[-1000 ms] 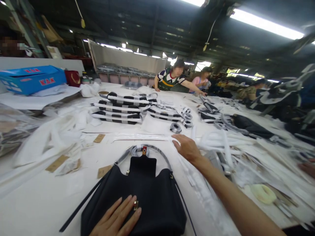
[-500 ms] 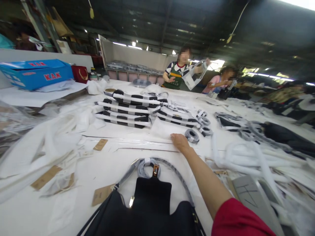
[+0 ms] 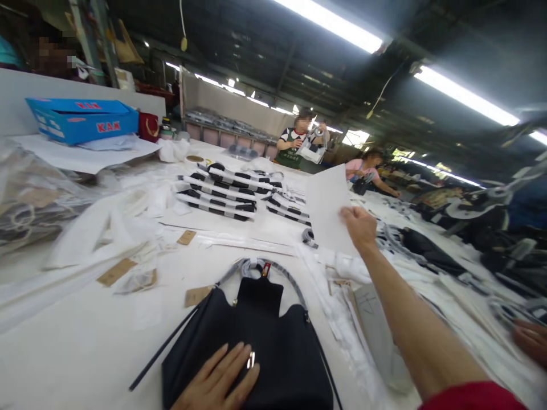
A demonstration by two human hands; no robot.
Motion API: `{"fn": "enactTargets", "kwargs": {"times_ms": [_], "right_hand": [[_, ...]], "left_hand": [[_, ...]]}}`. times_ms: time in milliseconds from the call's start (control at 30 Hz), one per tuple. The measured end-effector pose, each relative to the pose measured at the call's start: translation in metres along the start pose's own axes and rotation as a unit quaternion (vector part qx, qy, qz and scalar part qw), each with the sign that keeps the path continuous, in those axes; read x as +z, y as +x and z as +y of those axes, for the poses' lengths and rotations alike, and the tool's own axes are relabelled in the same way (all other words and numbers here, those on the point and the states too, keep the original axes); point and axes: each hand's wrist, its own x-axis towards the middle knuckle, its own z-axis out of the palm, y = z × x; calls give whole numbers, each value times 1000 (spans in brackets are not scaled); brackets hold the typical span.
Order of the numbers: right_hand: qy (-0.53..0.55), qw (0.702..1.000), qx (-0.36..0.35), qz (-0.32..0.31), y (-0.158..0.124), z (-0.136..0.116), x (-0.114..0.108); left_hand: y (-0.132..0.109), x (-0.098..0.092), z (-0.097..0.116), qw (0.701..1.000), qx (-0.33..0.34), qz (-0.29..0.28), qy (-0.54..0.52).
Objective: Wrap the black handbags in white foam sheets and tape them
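Note:
A black handbag (image 3: 260, 341) lies flat on the white table (image 3: 77, 353) right in front of me, its wrapped handle (image 3: 273, 270) pointing away. My left hand (image 3: 220, 381) rests flat on the bag's near part, fingers stretched out, a ring on one finger. My right hand (image 3: 361, 228) is raised above the table to the right and pinches a white sheet of paper (image 3: 329, 208), which stands upright in the air.
Stacks of black-and-white wrapped straps (image 3: 222, 193) lie beyond the bag. Brown card tags (image 3: 115, 272) and white wrapping strips (image 3: 354, 341) are scattered around. A blue box (image 3: 85, 119) sits far left. Other people (image 3: 299, 139) work at the far end; someone's hand (image 3: 530, 339) shows at right.
My right hand has lifted from the table surface with a white sheet now held up in it. My left hand is back in view, flat on the bag.

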Motion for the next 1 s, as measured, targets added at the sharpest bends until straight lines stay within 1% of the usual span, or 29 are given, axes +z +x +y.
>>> {"fn": "enactTargets", "kwargs": {"times_ms": [33,67,100,133,167,233,333,400,433,500,567,633,733,867,933,1000], "right_hand": [[-16,999,-32,-2,-12,-11,-17],[-33,997,-70,-9,-26,-22,-32],[-43,993,-112,-20,-44,-34,-44],[-46,987,-153,-36,-65,-45,-55],[-42,979,-190,-58,-89,-55,-63],[-24,960,-256,-111,-143,-73,-72],[-27,916,-334,-221,-229,-90,-71],[-63,886,-353,-295,-278,-93,-64],[-81,874,-353,-324,-297,-92,-60],[-99,865,-354,-342,-325,-88,-54],[-93,871,-363,-319,-339,-84,-53],[-79,876,-371,-297,-343,-81,-53],[-70,880,-359,-305,-344,-85,-52],[-77,890,-309,-326,-346,-99,-45],[-77,896,-292,-325,-347,-104,-43],[-66,901,-290,-316,-346,-108,-43]], "left_hand": [[0,-4,2,1000,-5,-10,-22],[0,-8,5,998,-27,-32,-48],[0,-10,8,995,-49,-53,-75],[-1,-12,11,991,-51,-73,-102],[-2,-12,14,987,-62,-81,-122],[-2,-13,17,982,-72,-88,-149],[-1,-14,18,980,-77,-86,-160],[-1,-18,18,982,-74,-81,-156],[-2,-21,18,982,-72,-84,-154],[-6,-29,18,980,-76,-97,-155],[-15,-39,17,979,-85,-101,-155],[-25,-49,14,980,-92,-87,-152],[-38,-59,10,983,-101,-69,-138],[-47,-61,9,982,-116,-70,-129],[-48,-61,10,981,-119,-71,-133],[-48,-61,10,980,-122,-73,-138]]}}
